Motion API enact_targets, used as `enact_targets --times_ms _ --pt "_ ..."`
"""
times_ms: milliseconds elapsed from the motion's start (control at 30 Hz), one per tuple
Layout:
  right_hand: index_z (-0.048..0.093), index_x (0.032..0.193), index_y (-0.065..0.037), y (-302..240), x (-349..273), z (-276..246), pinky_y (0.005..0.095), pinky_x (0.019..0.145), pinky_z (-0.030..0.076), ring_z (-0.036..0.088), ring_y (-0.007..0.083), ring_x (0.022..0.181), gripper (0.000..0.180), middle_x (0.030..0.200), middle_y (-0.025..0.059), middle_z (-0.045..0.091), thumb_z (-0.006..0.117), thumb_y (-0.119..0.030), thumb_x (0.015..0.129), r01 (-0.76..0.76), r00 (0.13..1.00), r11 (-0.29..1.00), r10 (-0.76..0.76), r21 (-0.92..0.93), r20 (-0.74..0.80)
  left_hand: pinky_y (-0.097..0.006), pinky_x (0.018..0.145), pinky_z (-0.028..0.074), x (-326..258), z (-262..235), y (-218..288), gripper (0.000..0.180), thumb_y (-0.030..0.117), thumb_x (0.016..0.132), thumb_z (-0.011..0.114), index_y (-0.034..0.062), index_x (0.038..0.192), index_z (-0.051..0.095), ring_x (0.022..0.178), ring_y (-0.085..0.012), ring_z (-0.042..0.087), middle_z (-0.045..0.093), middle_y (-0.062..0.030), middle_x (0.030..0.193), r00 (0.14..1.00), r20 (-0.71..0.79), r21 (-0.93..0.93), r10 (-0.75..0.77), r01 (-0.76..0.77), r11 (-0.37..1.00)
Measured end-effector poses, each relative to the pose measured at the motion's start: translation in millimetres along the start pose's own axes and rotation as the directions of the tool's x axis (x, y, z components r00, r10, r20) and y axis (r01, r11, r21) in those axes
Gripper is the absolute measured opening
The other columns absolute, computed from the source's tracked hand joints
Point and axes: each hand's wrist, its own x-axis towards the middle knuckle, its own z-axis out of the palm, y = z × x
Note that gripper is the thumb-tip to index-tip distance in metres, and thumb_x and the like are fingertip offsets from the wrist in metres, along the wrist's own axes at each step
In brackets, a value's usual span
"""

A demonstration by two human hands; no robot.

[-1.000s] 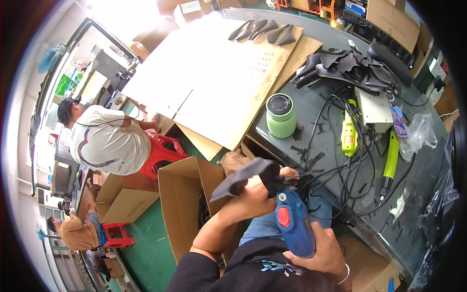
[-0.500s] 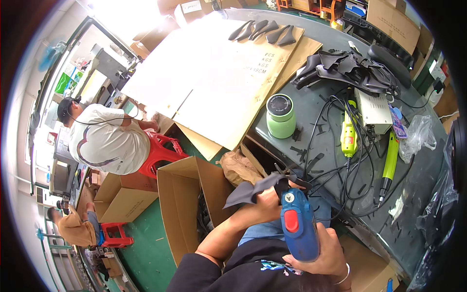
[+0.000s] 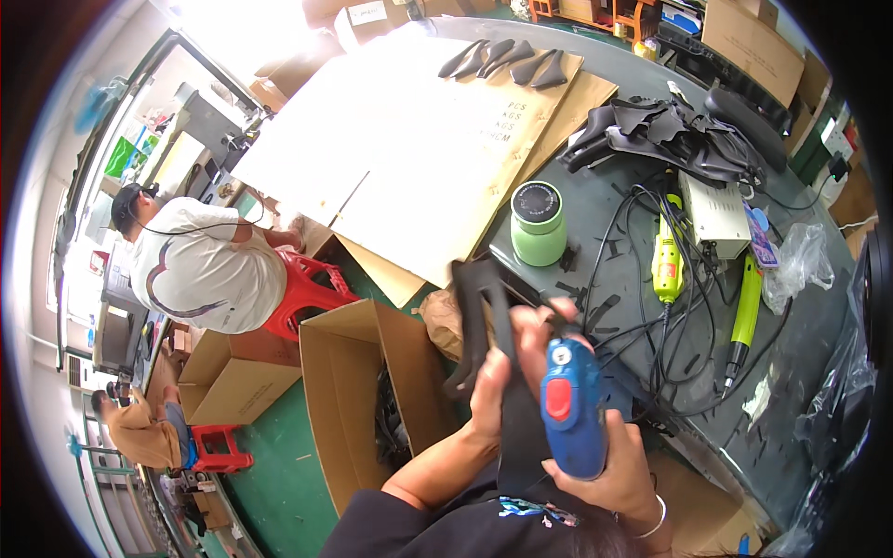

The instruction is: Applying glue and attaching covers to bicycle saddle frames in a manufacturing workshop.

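My left hand (image 3: 487, 398) grips a black flexible piece (image 3: 476, 312) with a long slot, raised upright and smeared by motion. Its lower part hangs before my dark shirt. In my right hand (image 3: 625, 472) is a blue handheld power tool (image 3: 579, 446) with a red button, my fingers wrapped round its body. The tool's front end lies close to the left fingers and the black piece; whether it touches the piece cannot be made out.
Left of my arms stands an open cardboard box (image 3: 342, 418) with black pieces inside. The grey table (image 3: 642, 358) holds a green jar (image 3: 538, 228), cables, lime-green tools (image 3: 666, 265), a white box (image 3: 714, 216) and a black heap (image 3: 670, 135). Saddle-shaped pieces (image 3: 507, 58) lie on cardboard (image 3: 391, 177). Two people sit left.
The black piece has gone from lying sideways to upright, turned by my left hand. My left fingers have opened out upward beside the tool. The blue tool has shifted only slightly.
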Motion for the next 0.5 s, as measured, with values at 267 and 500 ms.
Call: enact_targets --times_ms 267,500 --pt "0.048 0.094 0.002 3.0 -7.6 -4.3 0.0342 0.052 0.048 0.061 0.0284 0.054 0.052 0.062 0.0129 0.059 0.08 -0.023 0.063 -0.046 0.994 0.998 0.051 -0.051 0.097 -0.023 0.048 0.044 19.1 -30.0 28.3 0.029 0.017 0.086 0.057 0.0016 0.109 0.045 0.058 -0.0151 0.055 0.056 -0.0129 0.076 0.955 -0.242 0.369 0.173 -0.075 0.926" --pt "0.045 0.092 -0.001 13.7 -13.0 -7.0 0.0322 0.051 0.047 0.06 0.0287 0.053 0.055 0.061 0.0118 0.057 0.082 -0.027 0.06 -0.158 0.987 0.956 0.153 -0.245 -0.041 -0.023 0.045 0.045 15.4 -14.8 44.3 0.03 0.003 0.084 0.052 0.0016 0.113 0.044 0.059 -0.0155 0.057 0.057 -0.0166 0.096 0.992 0.042 0.422 0.122 -0.128 0.897"
